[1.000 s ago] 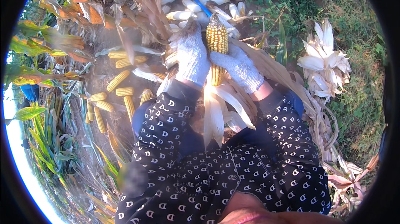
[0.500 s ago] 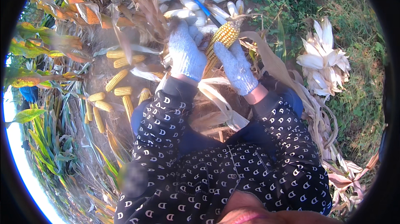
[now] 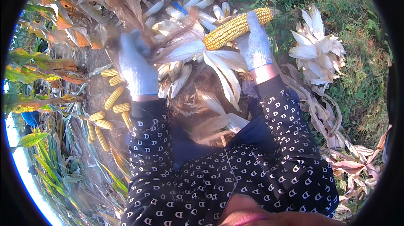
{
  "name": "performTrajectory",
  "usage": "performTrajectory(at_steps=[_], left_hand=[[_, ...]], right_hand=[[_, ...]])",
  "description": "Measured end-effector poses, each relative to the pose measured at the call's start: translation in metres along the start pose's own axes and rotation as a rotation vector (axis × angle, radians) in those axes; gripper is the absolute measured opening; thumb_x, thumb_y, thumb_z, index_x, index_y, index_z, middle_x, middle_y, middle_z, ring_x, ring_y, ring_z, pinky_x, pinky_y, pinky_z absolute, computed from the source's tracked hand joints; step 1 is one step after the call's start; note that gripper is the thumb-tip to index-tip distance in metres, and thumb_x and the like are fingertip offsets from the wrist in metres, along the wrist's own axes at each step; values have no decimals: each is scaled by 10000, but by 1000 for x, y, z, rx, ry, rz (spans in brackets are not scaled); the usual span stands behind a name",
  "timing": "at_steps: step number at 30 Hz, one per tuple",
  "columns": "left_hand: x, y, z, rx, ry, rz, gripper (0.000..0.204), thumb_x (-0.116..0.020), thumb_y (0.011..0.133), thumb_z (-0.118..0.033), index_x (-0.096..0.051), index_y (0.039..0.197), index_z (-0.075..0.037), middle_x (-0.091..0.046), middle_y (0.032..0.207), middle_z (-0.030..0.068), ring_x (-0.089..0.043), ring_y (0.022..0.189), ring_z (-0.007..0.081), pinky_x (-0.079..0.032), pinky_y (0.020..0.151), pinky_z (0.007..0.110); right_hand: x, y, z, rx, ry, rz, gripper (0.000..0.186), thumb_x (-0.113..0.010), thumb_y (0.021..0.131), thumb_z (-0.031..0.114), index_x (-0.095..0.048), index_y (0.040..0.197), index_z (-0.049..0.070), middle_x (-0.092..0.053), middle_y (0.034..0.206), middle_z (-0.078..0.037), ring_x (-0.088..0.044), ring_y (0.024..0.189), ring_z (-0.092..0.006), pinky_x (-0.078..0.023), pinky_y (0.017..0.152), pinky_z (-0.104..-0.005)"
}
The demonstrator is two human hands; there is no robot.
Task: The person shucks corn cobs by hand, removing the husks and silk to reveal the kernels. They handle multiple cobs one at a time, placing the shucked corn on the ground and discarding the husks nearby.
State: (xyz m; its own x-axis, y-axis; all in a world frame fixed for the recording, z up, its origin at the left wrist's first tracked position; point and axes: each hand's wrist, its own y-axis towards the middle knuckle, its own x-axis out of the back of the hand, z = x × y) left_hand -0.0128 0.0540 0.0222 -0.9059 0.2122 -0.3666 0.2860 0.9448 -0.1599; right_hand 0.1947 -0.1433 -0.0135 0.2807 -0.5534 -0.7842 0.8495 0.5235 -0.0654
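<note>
My right hand [image 3: 256, 47], in a white knit glove, is wrapped round a yellow ear of corn [image 3: 231, 30]. The ear is tilted, its tip up to the right and its kernels bare. Pale husk leaves [image 3: 223, 72] hang from its lower left end. My left hand [image 3: 138, 66], gloved the same way, is closed, with its fingers partly blurred. Stretched husk and brown silk [image 3: 179, 41] run between it and the ear's base. Just beyond my hands lies a heap of white, husk-covered ears [image 3: 172, 24].
Several husked yellow ears [image 3: 113, 97] lie on the soil at left. Dry corn stalks [image 3: 88, 1] stand at upper left. A bundle of pale husks [image 3: 315, 51] sits on the grass at right. A blue strip [image 3: 180, 7] shows on the heap.
My hands have moved apart, left hand leftward and right hand up to the right with the ear. Husk and silk now stretch between them, and more of the ear shows.
</note>
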Motion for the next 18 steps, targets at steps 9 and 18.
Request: performTrajectory(at_steps=[9,18], left_hand=[[-42,-66,44,-537,808,775,877,-867,804,-296,-451,1527,-27,-706,1221,222,-691,1157,362,-550,956,423],[-45,-70,73,43,580,996,757,-834,741,-62,-536,1432,22,-708,1252,163,-672,1152,238,-525,1007,358]], right_hand=[[-18,-27,-29,180,-407,172,574,-744,959,149,-460,1434,-1,-602,1318,-119,-659,1098,-213,-552,984,-383],[-17,-18,2,41,53,129,383,-673,1020,309,-592,1233,2,-671,1075,-161,-677,1052,-322,-566,1004,-520]])
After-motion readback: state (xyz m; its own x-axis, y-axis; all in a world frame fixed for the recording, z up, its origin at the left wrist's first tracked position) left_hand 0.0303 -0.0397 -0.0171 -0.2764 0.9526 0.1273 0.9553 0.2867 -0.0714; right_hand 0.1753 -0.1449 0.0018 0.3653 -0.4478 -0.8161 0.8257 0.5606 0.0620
